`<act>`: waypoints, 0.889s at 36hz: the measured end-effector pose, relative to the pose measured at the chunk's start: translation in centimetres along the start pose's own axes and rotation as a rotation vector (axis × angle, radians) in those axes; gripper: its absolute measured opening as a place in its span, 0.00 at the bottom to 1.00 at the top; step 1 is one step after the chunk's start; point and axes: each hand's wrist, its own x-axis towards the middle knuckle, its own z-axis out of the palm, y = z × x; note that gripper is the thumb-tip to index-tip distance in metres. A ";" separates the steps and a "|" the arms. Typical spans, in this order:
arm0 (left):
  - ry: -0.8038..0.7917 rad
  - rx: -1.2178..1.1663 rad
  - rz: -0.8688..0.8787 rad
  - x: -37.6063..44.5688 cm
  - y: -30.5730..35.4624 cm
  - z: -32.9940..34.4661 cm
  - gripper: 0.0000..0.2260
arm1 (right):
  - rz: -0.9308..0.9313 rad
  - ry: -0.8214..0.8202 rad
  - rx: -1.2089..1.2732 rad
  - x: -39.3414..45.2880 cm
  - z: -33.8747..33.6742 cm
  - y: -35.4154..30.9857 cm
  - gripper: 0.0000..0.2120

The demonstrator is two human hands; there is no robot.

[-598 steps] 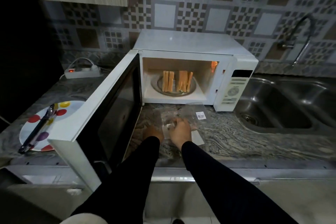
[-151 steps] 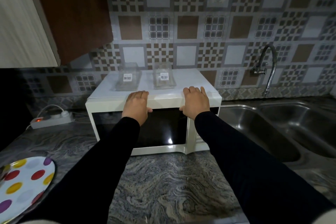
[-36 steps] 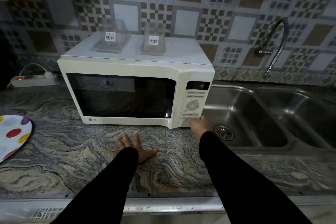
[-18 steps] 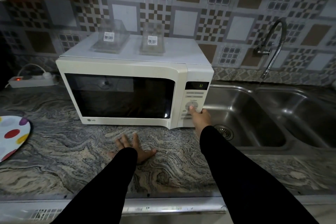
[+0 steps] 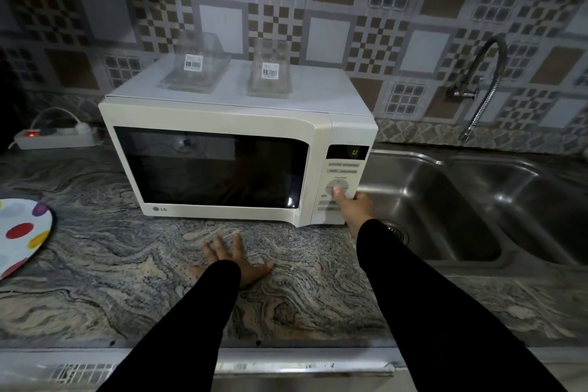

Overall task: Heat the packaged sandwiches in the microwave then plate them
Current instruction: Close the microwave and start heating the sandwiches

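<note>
The white microwave (image 5: 222, 116) stands on the marbled counter with its door closed and its window dark, so the sandwiches inside are hidden. Its display (image 5: 347, 152) shows a green digit. My right hand (image 5: 354, 210) is at the control panel, thumb pressing the round pad (image 5: 339, 189), the other fingers at the microwave's right side. My left hand (image 5: 234, 259) rests flat on the counter in front of the door, fingers spread. Two empty clear sandwich packs (image 5: 197, 68) (image 5: 270, 73) with barcode labels sit on top of the microwave. A polka-dot plate (image 5: 19, 232) lies at the far left.
A double steel sink (image 5: 429, 200) lies right of the microwave, with a flexible tap (image 5: 483, 79) on the tiled wall. A power strip (image 5: 54, 137) with a red light sits behind on the left. The counter's metal front edge (image 5: 286, 366) runs below my arms.
The microwave door has been closed and the empty packs put on top. In the last second my right hand rose from the lower buttons to the round pad. My left hand stayed put.
</note>
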 end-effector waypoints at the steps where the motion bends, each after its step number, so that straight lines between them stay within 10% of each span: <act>1: 0.004 0.000 0.002 0.1 0.0 0.1 0.51 | -0.009 0.006 -0.015 0.0 0.0 0.0 0.21; 17: 0.049 -0.016 0.073 -0.3 -0.9 0.8 0.51 | 0.048 0.075 -0.069 0.1 0.6 -0.4 0.21; 24: 0.048 0.002 0.057 0.1 -0.8 0.8 0.51 | 0.173 0.054 -0.038 0.8 0.6 -1.5 0.36; 32: 0.046 0.004 0.101 0.0 -1.2 0.8 0.51 | 0.058 -0.074 -0.350 -1.8 0.9 -0.6 0.21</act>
